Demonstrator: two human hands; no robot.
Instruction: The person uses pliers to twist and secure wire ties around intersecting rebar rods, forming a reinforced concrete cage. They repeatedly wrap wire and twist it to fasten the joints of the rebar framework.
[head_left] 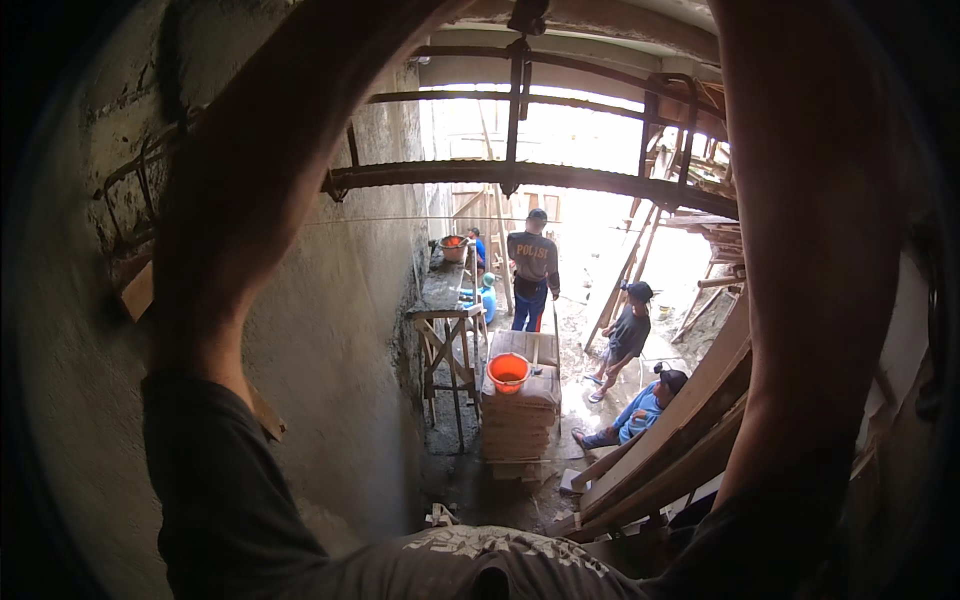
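Note:
Both my arms reach up past the top edge, so neither hand shows. My left forearm point(290, 130) slants up on the left, and my right forearm point(805, 200) rises along the right side. Between them, overhead, hangs a rusty rebar cage point(520, 175) of ribbed bars joined by bent stirrups. A dark lump point(527, 15) sits at the top of the cage; I cannot tell what it is. Whether my hands touch the bars is hidden.
Below stand stacked sacks point(520, 425) with an orange bucket point(509, 372) on top. A wooden trestle point(445, 340) lines the rough wall point(330, 350). Long planks point(670, 440) lean at right. Several people are below, including a standing person point(533, 260) and a seated person point(640, 410).

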